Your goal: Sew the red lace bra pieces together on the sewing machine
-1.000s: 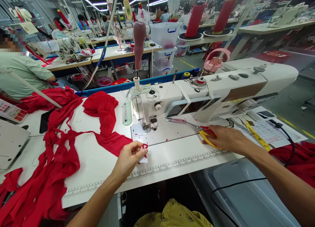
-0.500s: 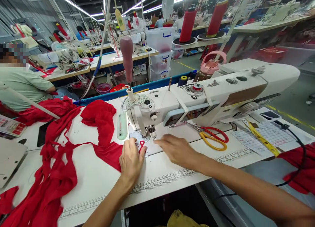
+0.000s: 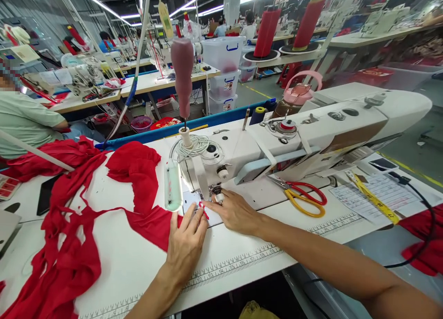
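Note:
Just in front of the needle area of a white sewing machine [image 3: 311, 130], a small red fabric loop [image 3: 205, 210] lies on the metal plate. My left hand [image 3: 188, 236] rests palm down, its spread fingertips touching the strip's near left side. From the right, my right hand [image 3: 235, 210] reaches in with an extended finger on the loop and other fingers beside the presser foot [image 3: 215, 190]. Neither hand is wrapped round anything. Red fabric [image 3: 152, 222] runs left from under my left hand across the white table [image 3: 128, 268].
Red and yellow handled scissors [image 3: 306, 197] lie right of the machine, near papers [image 3: 367, 199] and a yellow tape measure [image 3: 374, 197]. A pink-handled tool [image 3: 182, 74] stands upright on the machine head. A person in a green shirt [image 3: 27, 121] sits at the left.
My right hand has moved left and onto the red loop. My left hand has flattened, its fingers spreading beside the loop. The view has shifted slightly.

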Available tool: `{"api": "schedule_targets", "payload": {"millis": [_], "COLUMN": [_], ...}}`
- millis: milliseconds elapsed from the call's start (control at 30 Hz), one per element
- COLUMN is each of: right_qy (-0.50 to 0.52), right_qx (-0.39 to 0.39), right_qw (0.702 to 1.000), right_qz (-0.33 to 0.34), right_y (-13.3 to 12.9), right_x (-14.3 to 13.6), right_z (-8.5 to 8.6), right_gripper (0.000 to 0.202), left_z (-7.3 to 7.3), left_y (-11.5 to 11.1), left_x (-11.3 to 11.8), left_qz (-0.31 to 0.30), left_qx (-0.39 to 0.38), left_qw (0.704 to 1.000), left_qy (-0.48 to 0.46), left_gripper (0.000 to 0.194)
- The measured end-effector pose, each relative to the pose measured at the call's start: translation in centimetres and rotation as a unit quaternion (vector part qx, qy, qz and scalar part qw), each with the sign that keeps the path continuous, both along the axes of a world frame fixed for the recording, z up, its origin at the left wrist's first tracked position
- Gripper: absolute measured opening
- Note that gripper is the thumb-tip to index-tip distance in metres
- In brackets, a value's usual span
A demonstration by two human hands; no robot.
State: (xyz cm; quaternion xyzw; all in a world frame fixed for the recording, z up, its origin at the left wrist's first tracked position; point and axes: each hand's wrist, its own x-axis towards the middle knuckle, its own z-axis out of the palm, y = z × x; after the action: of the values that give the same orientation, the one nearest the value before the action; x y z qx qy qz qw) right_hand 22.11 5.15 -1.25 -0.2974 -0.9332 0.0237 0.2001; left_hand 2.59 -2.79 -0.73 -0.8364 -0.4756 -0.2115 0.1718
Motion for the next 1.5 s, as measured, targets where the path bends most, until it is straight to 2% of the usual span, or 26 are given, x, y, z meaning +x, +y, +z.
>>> {"api": "schedule_targets", "payload": {"millis": [133, 300, 600, 967, 1267, 1500], "right_qy": [0.064, 0.122, 0.117, 0.083, 0.066, 0.026], "right_qx": [0.047, 0.045, 0.016, 0.027, 0.02, 0.05], "right_qw": [0.997, 0.99, 0.992, 0.996, 0.998, 0.998], "right_qz": [-0.022, -0.044, -0.041, 0.016, 0.006, -0.011], "right_y": [0.3, 0.3, 0.2, -0.3, -0.3, -0.5], "right_x": [0.4, 0.6, 0.5, 0.2, 0.0, -0.5], "right_z": [0.0, -0.1, -0.6, -0.3, -0.2, 0.0], "right_gripper": [0.027, 0.024, 0.023, 0.029, 0.028, 0.034], "left_z": [-0.4, -0.5, -0.5, 0.4, 0.0, -0.3], "left_y": [0.1, 0.3, 0.7, 0.9, 0.6, -0.1], "left_x": [0.7, 1.2, 1.1, 0.7, 0.8, 0.2], "left_qz": [0.019, 0.035, 0.038, 0.028, 0.044, 0.017], "left_qx": [-0.013, -0.018, -0.024, -0.048, -0.051, -0.043], "left_qw": [1.0, 0.999, 0.999, 0.998, 0.997, 0.999], "left_qy": [0.013, -0.014, -0.025, -0.039, -0.036, -0.026], "left_gripper": [0.031, 0.032, 0.027, 0.024, 0.025, 0.027]}}
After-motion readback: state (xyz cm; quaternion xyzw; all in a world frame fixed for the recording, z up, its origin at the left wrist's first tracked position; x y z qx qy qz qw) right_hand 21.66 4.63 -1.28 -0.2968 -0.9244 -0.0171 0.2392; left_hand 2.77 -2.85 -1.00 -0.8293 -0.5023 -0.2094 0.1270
